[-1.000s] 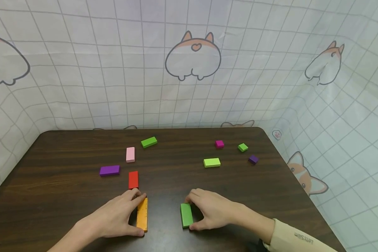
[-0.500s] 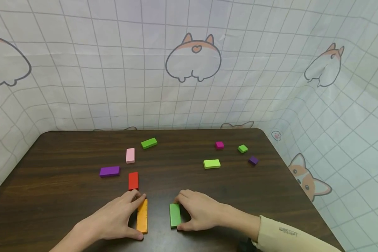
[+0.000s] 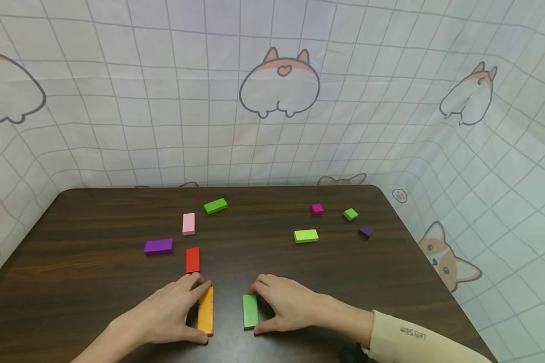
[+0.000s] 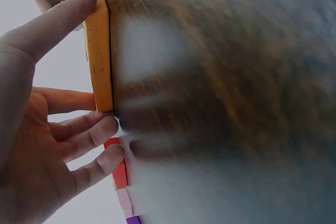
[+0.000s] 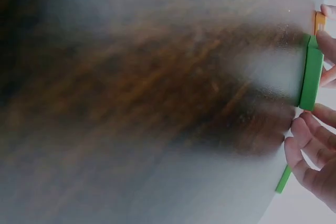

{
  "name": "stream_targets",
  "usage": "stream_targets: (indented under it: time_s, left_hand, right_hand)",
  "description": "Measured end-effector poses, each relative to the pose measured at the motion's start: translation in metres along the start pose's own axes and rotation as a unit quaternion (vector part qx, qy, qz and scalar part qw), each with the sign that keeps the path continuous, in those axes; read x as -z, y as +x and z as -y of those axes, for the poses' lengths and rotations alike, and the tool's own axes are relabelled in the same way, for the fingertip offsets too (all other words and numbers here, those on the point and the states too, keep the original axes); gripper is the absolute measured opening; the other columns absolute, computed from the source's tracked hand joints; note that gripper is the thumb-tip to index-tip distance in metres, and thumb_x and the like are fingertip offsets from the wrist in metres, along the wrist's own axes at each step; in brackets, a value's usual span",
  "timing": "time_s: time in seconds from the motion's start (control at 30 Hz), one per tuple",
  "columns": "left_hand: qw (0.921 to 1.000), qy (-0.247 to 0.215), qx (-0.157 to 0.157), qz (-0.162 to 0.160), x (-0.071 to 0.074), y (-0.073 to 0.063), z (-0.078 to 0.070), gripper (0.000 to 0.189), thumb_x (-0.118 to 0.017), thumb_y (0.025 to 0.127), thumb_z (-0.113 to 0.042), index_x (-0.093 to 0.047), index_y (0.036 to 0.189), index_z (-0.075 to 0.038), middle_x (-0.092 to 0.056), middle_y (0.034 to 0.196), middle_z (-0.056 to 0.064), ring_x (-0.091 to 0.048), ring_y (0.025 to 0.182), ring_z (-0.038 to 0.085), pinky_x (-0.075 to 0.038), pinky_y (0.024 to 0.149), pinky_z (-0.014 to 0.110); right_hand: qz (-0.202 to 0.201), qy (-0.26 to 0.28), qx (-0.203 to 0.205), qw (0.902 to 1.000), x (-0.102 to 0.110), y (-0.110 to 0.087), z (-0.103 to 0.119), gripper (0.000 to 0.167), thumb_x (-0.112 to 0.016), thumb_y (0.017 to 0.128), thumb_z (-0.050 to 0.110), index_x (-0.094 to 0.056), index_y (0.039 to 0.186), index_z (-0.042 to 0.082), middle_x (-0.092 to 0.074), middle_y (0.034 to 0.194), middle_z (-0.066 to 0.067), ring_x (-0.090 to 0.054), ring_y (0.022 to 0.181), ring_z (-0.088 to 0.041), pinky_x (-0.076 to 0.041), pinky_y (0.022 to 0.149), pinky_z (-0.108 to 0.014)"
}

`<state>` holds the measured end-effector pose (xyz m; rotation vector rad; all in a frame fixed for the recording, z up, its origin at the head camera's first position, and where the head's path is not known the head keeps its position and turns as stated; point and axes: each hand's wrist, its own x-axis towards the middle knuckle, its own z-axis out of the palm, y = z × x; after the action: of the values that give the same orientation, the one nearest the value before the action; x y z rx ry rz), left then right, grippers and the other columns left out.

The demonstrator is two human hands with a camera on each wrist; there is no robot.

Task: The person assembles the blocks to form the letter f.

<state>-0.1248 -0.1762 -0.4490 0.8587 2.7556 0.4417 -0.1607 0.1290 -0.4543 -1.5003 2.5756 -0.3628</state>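
Note:
My left hand [image 3: 165, 313] grips a long orange block [image 3: 206, 311] by its two ends, thumb at the near end and fingers at the far one. In the left wrist view the orange block [image 4: 100, 56] lies along the table between thumb and forefinger. To its right, my right hand [image 3: 288, 306] pinches a shorter green block [image 3: 250, 311] the same way, end to end. A strip of table separates the two blocks, which lie roughly parallel. A red block [image 3: 193, 260] lies just beyond the left fingertips.
Farther back on the dark wooden table [image 3: 245, 252] lie a purple block [image 3: 159, 246], a pink block [image 3: 188, 224] and a green block [image 3: 215, 205]. On the right are a lime block [image 3: 306, 236] and small magenta [image 3: 317, 208], green [image 3: 350, 214] and dark purple [image 3: 366, 232] pieces.
The right hand has brought the green block leftward, nearer the orange one, with most of that movement in the first half second. My left hand and the orange block have stayed in place.

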Motion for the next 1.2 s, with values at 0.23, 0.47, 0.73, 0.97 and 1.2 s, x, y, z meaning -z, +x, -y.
stream_targets:
  time_s: [0.23,0.47,0.73,0.97,1.2]
  left_hand:
    - [0.9997,0.011,-0.01,-0.017,-0.002,-0.001,-0.002,0.106,-0.074,0.073,-0.079,-0.058,0.142,0.0,-0.052,0.131,0.005,-0.057,0.109,0.022,-0.053,0.092,0.048]
    - [0.9998,0.01,-0.004,-0.019,-0.004,-0.002,-0.005,0.102,-0.076,0.073,-0.077,-0.059,0.14,-0.001,-0.053,0.131,0.006,-0.057,0.109,0.021,-0.053,0.092,0.049]
    - [0.9999,-0.001,0.002,-0.017,-0.006,0.001,-0.009,0.099,-0.077,0.075,-0.073,-0.059,0.141,-0.002,-0.05,0.127,0.001,-0.054,0.103,0.014,-0.055,0.088,0.04]
    - [0.9977,0.005,-0.031,-0.061,-0.006,0.006,-0.01,0.097,-0.077,0.078,-0.071,-0.058,0.141,0.001,-0.049,0.123,-0.001,-0.052,0.103,0.012,-0.053,0.085,0.034]
    - [0.9949,0.026,-0.042,-0.088,0.0,0.015,-0.015,0.095,-0.081,0.078,-0.064,-0.057,0.142,0.002,-0.05,0.125,0.002,-0.054,0.102,0.014,-0.053,0.087,0.037]
  right_hand:
    - [-0.011,0.045,0.019,0.9988,0.005,-0.012,0.0,0.068,-0.074,0.091,0.054,-0.054,0.139,0.011,-0.051,0.134,0.002,-0.055,0.117,-0.007,-0.048,0.098,-0.024]
    - [0.017,0.069,0.045,0.9964,0.011,-0.024,-0.001,0.052,-0.063,0.101,0.047,-0.058,0.139,0.012,-0.051,0.143,0.0,-0.055,0.125,-0.011,-0.047,0.102,-0.029]
    - [0.032,0.054,0.068,0.9957,0.013,-0.036,0.001,0.048,-0.06,0.103,0.047,-0.06,0.139,0.015,-0.052,0.146,0.0,-0.055,0.127,-0.011,-0.048,0.1,-0.033]
    - [0.047,0.051,0.074,0.9949,0.012,-0.042,0.001,0.05,-0.062,0.102,0.045,-0.059,0.143,0.016,-0.05,0.149,-0.001,-0.048,0.135,-0.014,-0.044,0.108,-0.034]
    - [0.046,0.047,0.071,0.9953,0.009,-0.046,0.001,0.05,-0.061,0.103,0.046,-0.058,0.144,0.017,-0.047,0.151,0.0,-0.046,0.136,-0.014,-0.043,0.108,-0.035]
